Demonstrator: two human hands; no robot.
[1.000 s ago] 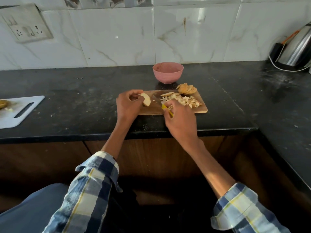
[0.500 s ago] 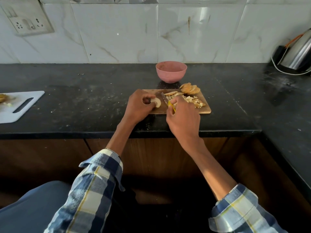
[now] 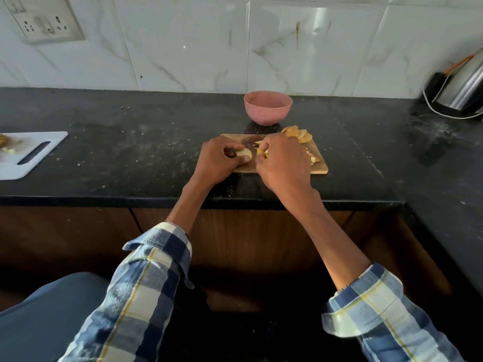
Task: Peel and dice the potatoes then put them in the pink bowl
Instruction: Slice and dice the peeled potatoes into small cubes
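A pale potato piece (image 3: 244, 152) is pinched between the curled fingers (image 3: 232, 147) and thumb of the left hand (image 3: 218, 159), and it is held down on the wooden cutting board (image 3: 320, 167). Just to the right of those fingers, a knife with a yellow handle (image 3: 262, 152) is gripped by the right hand (image 3: 283, 163), whose fingers are curled round the handle; only a small part of the yellow is seen, and the blade cannot be made out. The two hands are nearly touching over the board.

Diced potato bits (image 3: 312, 156) are partly hidden beyond the right hand, at its far right side, and a stack of potato slices (image 3: 299, 134) is seen just behind that hand, at the board's far corner. The pink bowl (image 3: 268, 107) is set on the black worktop (image 3: 130, 152) beyond both hands, just behind the board and apart from it.

Well to the left of the left hand, a white cutting board (image 3: 31, 152) carrying some scraps is laid on the worktop. Far to the right, a steel kettle (image 3: 467, 84) is seen by the tiled wall.
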